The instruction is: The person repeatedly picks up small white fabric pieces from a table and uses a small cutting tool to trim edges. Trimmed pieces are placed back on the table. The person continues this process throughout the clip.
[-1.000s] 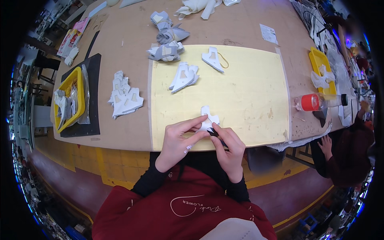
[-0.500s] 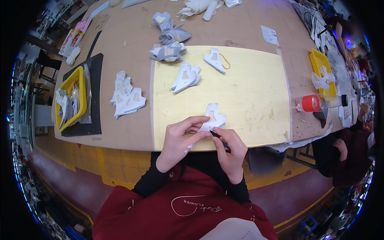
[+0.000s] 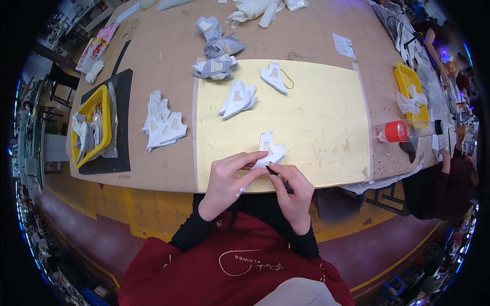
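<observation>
My left hand (image 3: 224, 178) pinches the lower left part of a flat white cut piece (image 3: 276, 151) with a beige patch in its middle, just above the near edge of a pale yellow sheet (image 3: 326, 137). My right hand (image 3: 297, 196) is closed round a slim black pen-like tool (image 3: 270, 170), whose dark tip meets the lower end of the piece. Its exact kind is hard to make out. Farther up the sheet lie a stack of similar white pieces (image 3: 238, 99) and a smaller one (image 3: 273, 77) beside a yellow rubber band (image 3: 289, 80).
Grey bundled pieces (image 3: 224, 46) lie beyond the sheet, and more white stacks (image 3: 166, 127) to its left. A yellow basket (image 3: 106, 122) sits far left. At right are a yellow tray (image 3: 405, 76) and a clear bottle with a red label (image 3: 396, 131). A person (image 3: 439, 186) is at the right.
The white piece has shifted slightly left and turned a little in my fingers, with the black tool still at its lower end. The person at the right has moved an arm.
</observation>
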Demonstrator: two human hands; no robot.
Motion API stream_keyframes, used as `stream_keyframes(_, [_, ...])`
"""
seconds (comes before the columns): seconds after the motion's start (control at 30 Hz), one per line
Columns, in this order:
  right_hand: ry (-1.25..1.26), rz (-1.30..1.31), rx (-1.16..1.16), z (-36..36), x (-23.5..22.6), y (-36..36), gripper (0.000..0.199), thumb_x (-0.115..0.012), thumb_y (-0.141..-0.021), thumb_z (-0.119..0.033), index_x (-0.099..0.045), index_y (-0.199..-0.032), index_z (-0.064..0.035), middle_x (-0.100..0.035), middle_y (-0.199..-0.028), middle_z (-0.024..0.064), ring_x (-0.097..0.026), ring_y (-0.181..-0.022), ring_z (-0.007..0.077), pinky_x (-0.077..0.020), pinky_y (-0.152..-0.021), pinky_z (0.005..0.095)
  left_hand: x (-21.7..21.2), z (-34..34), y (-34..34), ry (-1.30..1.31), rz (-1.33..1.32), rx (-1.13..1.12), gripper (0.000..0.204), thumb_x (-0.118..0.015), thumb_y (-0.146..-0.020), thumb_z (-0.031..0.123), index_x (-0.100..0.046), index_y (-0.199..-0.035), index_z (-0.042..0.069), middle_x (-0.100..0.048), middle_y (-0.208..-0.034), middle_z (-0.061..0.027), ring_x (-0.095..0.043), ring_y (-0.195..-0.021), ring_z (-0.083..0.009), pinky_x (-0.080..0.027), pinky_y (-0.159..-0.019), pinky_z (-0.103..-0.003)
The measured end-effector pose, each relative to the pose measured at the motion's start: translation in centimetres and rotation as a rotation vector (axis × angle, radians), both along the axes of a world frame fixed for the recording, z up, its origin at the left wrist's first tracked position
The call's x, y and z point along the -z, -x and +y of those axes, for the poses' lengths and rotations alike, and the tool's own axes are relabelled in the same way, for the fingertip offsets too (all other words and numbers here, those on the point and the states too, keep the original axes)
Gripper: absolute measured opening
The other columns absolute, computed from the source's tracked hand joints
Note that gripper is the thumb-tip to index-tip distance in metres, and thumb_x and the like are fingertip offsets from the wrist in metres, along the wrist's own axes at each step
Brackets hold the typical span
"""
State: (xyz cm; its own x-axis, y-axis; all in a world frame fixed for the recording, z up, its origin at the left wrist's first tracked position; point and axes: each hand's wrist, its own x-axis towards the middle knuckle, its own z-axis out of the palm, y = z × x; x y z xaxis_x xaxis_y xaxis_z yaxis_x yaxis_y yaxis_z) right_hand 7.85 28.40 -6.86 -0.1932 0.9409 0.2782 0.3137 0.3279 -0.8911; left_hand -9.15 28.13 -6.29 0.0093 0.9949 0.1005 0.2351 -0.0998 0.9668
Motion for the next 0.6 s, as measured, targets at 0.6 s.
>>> stream_keyframes(0.6, [-0.032, 0.005, 0.018, -0.13, 0.3, 0.19, 0.022, -0.067, -0.085, 0.004, -0.07, -0.106, -0.0018, -0.066, -0.086, 0.0112, -0.065, -0.07, 0.0195, -0.0507, -0.054, 0.0281, 0.03, -0.12, -0.17, -0.019, 0.012, -0.018, 0.029, -0.072, -0.083, 0.003, -0.069, -0.111, 0.0, -0.071, -0.091, -0.0133, -0.071, -0.082, -0.0199, -0.056, -0.074, -0.029])
